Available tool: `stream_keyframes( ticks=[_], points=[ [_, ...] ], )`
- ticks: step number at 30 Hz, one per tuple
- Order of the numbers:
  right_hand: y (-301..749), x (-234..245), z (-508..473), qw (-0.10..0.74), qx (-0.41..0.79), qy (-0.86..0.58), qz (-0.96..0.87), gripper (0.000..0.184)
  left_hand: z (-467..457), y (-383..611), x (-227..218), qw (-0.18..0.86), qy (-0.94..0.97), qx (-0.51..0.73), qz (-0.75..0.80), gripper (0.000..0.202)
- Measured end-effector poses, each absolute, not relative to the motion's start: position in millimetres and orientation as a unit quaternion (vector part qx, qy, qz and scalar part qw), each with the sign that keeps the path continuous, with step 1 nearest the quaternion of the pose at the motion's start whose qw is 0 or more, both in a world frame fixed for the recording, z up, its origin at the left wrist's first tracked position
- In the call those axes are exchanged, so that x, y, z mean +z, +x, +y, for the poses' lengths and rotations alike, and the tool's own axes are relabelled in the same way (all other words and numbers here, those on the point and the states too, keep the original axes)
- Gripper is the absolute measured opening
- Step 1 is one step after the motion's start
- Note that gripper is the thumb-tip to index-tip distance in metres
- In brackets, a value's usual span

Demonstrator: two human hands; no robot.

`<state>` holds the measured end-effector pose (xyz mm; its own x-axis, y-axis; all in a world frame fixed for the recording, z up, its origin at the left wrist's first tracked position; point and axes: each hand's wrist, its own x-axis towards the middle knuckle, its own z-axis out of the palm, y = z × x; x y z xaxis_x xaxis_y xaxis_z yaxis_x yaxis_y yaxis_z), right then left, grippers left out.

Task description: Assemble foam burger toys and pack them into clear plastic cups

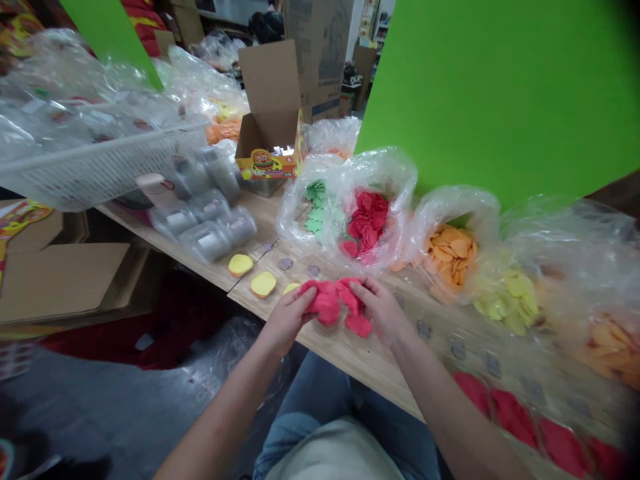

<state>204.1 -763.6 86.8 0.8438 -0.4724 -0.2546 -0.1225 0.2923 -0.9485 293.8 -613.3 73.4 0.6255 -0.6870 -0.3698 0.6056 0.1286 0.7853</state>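
Note:
Both hands grip a bunch of red felt pieces (pixel 334 303) over the near edge of a wooden table (pixel 360 353). My left hand (pixel 286 319) pinches the left side of the bunch with curled fingers. My right hand (pixel 383 308) holds its right side, thumb on top. Just left of the hands, yellow bun-shaped pieces (pixel 263 284) lie in a row on the table. A row of red pieces (pixel 510 412) lies along the edge at the right.
Open plastic bags stand behind the hands, holding green pieces (pixel 315 208), red pieces (pixel 369 220), orange pieces (pixel 451 250) and yellow pieces (pixel 510 300). A burger-printed carton (pixel 273 150), clear tubs (pixel 213 227) and a white basket (pixel 100 170) sit at the left. Flat cardboard (pixel 55 280) lies lower left.

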Motion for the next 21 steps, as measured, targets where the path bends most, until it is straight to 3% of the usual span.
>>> stream_keyframes(
  ticks=[6,12,18,21],
  points=[
    [204.5,83.0,-765.9,0.698,-0.158,-0.643,0.275,0.041,-597.7,299.7,60.8,0.744,0.517,-0.421,0.045,0.025],
    [228.1,69.1,-734.8,0.675,0.037,-0.711,0.193,0.033,-582.2,307.4,58.2,0.703,0.589,-0.396,-0.044,0.032],
    [272.4,36.4,-729.4,0.503,0.043,-0.848,0.164,0.038,-578.6,345.2,40.3,0.569,0.758,-0.272,-0.17,0.026],
    [282.3,28.8,-731.8,0.414,0.055,-0.894,0.164,0.031,-587.5,361.3,32.0,0.534,0.781,-0.244,-0.212,0.022]
  ],
)
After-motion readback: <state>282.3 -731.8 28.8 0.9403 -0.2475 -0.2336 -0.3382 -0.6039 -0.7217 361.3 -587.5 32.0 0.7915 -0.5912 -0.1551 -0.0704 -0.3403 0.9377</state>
